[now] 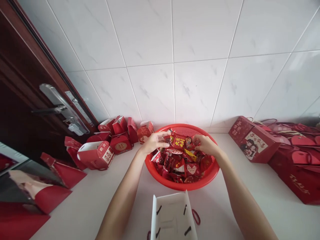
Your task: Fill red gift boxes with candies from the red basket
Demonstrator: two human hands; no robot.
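Observation:
A wide red plastic basket with a perforated wall stands on the white counter, heaped with red-wrapped candies. Over its far half, a red candy packet with yellow lettering is held up between my hands. My left hand pinches its left end between thumb and fingers. At the right end my right hand is closed, its fingertips curled against the wrapper and partly hidden. Nearer to me stands an open box with a white inside, dark ribbon ends in its walls and a red cord loop at its side.
Several small red gift boxes stand along the left. Red bags lie nearer the left edge, beside a dark door with a metal handle. Larger red gift boxes with cord handles crowd the right. A tiled wall rises behind the basket.

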